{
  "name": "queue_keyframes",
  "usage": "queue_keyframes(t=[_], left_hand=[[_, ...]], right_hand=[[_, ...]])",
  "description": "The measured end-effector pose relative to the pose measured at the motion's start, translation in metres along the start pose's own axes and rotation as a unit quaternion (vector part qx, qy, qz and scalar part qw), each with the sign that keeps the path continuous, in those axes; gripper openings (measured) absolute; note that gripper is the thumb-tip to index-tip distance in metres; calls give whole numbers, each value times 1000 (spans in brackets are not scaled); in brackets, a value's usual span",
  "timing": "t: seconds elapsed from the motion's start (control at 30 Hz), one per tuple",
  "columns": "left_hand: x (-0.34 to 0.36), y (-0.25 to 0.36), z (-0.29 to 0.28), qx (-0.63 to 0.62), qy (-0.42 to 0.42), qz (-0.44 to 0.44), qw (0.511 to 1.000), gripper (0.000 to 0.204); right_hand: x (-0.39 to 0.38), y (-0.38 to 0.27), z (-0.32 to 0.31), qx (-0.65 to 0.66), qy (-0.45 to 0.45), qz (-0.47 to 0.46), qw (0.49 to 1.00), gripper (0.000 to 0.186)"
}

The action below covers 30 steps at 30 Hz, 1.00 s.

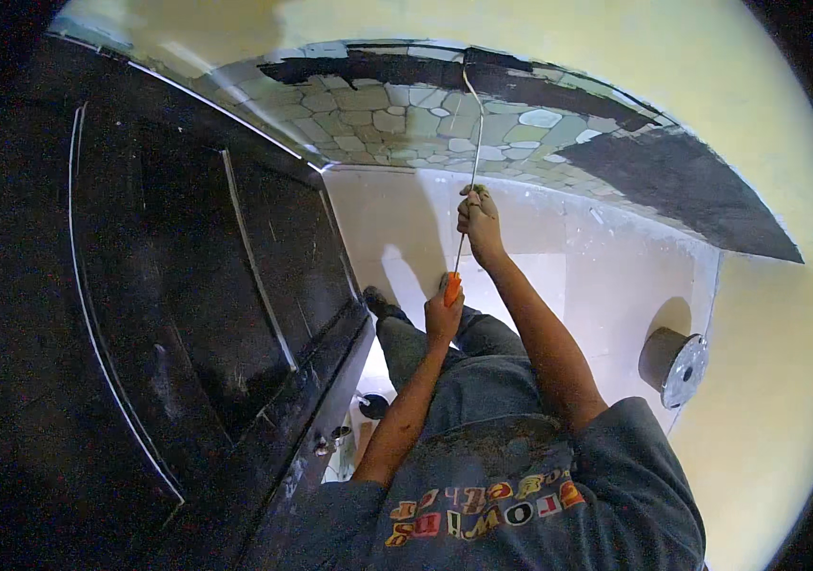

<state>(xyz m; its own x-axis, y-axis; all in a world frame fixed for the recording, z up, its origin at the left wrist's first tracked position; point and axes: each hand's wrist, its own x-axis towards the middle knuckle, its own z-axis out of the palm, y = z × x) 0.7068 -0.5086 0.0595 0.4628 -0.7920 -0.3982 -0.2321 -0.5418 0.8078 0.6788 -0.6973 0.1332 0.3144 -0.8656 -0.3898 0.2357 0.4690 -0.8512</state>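
My right hand is closed around a thin, pale wire that runs up, slightly bent, to a dark strip high on the stone-patterned wall. Below it, my left hand is closed on an orange-handled tool, in line with the lower length of the wire. Whether the wire joins the tool or only passes beside it, I cannot tell.
A dark panelled door fills the left side. A round spool is at the right near the yellow wall. My feet are on a pale floor. Small containers sit low by the door.
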Motion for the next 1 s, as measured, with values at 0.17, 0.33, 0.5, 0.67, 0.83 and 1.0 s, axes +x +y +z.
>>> queue_keyframes(t=[0.17, 0.33, 0.5, 0.67, 0.83, 1.0], left_hand=[[-1, -14, 6, -8, 39, 55, 998, 33], [1, 2, 2, -23, 38, 47, 998, 34], [0, -7, 7, 8, 1, 5, 1000, 34], [2, -7, 10, -8, 20, 31, 999, 32], [2, -9, 16, -29, 25, 38, 999, 32], [1, 0, 15, -20, 10, 27, 999, 34]], right_hand=[[-2, 5, 4, -25, 25, 12, 999, 16], [0, -2, 1, -9, -1, -6, 1000, 17], [1, 6, -4, -31, 11, -6, 999, 17], [-1, -1, -1, -16, 5, -8, 1000, 17], [-2, -4, 0, -18, 17, -9, 1000, 16], [-2, -7, -4, -27, 11, -17, 999, 17]])
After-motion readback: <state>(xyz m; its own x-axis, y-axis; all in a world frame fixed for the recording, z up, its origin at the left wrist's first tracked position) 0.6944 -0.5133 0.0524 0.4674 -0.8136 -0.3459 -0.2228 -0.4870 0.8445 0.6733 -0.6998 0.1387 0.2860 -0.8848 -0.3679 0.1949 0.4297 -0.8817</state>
